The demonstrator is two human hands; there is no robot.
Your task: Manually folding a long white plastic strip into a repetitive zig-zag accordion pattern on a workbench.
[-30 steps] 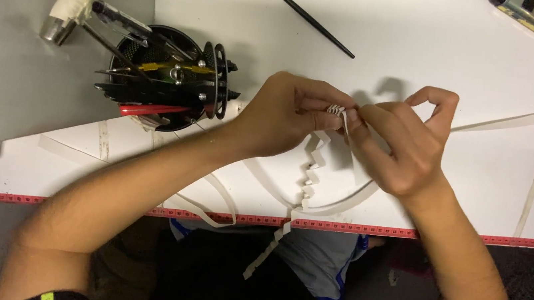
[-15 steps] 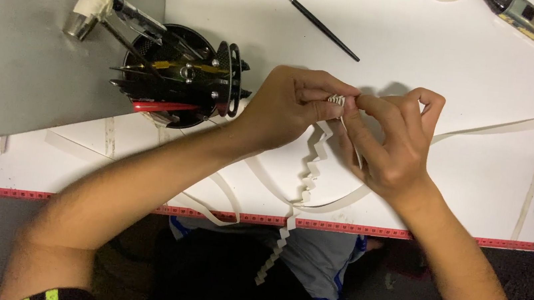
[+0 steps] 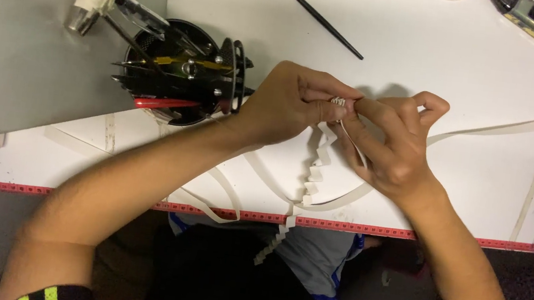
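Two hands: both meet above the white tabletop (image 3: 463, 78), just right of the black round tool holder (image 3: 181, 80).
Head view, left hand (image 3: 292, 106): fingers narrow, thumb and forefinger pinched on the top of the white accordion-folded paper strip (image 3: 315, 165).
Head view, right hand (image 3: 388, 147): fingertips closed on the same folded top, touching the left hand's fingers; little finger curled up and free.
Folded strip, long axis: runs from the pinch down toward the person, crossing the red tape-edged table rim (image 3: 74, 194) and hanging below it; top end points away from the person.
Loose flat white paper strips (image 3: 490, 132): trail right of the hands and loop below them, well right of the holder.
Holder contents: red-handled and yellow-handled tools, lying mostly sideways.
Thin black brush (image 3: 322, 19): above and right of the holder, slanted.
Olive rectangular device (image 3: 533, 21): far right of the holder, at the top edge.
Grey mat (image 3: 14, 74): left of the holder.
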